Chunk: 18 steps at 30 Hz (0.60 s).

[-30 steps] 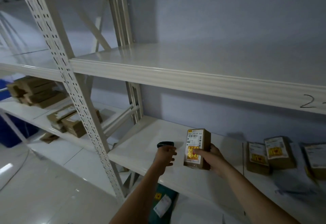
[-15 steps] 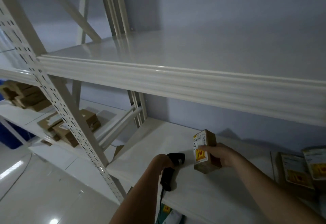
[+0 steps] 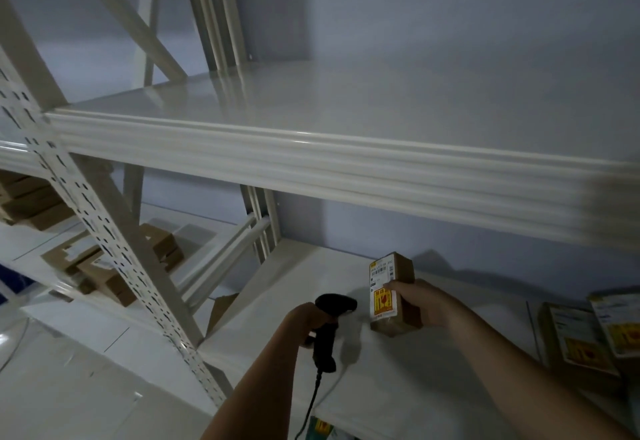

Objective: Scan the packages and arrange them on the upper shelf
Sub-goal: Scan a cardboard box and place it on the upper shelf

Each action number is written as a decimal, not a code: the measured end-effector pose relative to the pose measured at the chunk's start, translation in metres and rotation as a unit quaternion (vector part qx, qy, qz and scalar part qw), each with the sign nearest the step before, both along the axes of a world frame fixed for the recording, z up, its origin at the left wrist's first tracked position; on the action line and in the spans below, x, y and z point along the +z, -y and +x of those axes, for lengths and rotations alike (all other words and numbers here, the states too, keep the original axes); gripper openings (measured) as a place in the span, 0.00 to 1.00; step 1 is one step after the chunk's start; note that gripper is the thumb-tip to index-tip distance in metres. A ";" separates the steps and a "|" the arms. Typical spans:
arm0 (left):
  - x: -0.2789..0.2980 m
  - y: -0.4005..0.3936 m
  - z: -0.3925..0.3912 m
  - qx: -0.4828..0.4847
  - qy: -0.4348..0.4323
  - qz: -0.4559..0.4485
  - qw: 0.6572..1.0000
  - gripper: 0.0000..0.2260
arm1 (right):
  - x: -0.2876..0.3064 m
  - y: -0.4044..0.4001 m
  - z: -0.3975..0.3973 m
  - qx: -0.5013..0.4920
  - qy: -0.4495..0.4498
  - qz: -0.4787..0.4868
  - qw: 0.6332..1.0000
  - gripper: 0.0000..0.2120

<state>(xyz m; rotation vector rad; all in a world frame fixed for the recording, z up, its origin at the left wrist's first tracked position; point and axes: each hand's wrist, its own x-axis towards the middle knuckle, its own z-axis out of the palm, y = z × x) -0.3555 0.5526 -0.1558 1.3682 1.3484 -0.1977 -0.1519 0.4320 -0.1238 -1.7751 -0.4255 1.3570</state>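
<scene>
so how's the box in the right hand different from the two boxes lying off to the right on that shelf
The held box stands upright, gripped by the right hand; the two boxes lie flat, untouched. The held box faces the scanner in the left hand; the two boxes face up. All are brown cardboard with white-and-yellow labels.

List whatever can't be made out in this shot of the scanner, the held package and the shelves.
- Label text on the package in the head view: too small, partly under the right hand.
- Scanner trigger: hidden by the left hand.
- Scanner cable end: cut off by the bottom edge.
- Packages at right: cut by the right edge, blurred.
- Upper shelf right end: motion blur.
</scene>
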 end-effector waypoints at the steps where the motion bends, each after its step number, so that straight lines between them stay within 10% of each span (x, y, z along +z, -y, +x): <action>1: 0.003 -0.006 -0.003 0.011 0.021 0.002 1.000 0.09 | 0.002 0.000 -0.003 -0.004 -0.015 0.009 1.000 0.22; 11: 0.049 -0.020 -0.042 0.085 0.278 -0.080 0.953 0.07 | 0.013 0.011 -0.053 -0.112 -0.091 0.124 0.982 0.19; 18: 0.071 0.004 -0.078 0.032 0.298 -0.021 0.954 0.04 | 0.021 0.041 -0.117 -0.153 -0.004 0.154 0.976 0.18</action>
